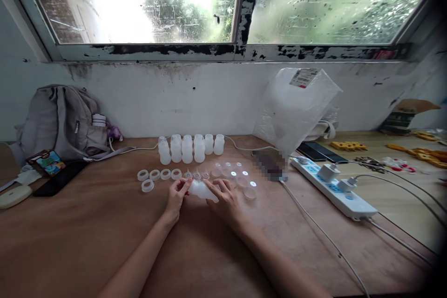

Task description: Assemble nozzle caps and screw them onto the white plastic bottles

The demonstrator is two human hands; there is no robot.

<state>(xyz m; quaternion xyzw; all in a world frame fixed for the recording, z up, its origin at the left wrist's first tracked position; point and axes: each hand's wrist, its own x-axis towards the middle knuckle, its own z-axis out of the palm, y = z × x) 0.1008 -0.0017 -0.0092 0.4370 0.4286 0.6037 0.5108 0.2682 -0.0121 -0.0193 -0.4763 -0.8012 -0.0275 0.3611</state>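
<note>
Between my two hands a frosted white bottle [202,190] lies on its side. My left hand [177,195] pinches its left end with thumb and fingertips. The fingers of my right hand [225,199] are closed on its right end. Just beyond my hands stand several clear nipple-shaped pieces [197,175]. Several white rings [165,174] lie to their left. On the right are several clear round caps [249,193] and small discs with white centres [253,184]. Several upright frosted bottles [187,149] form a group farther back.
A white power strip [335,188] with plugs and cables lies right, near a blurred dark object [270,165] and a clear plastic bag [296,107]. A grey backpack [63,116] and a black phone [61,179] are left. Yellow parts [349,146] lie far right.
</note>
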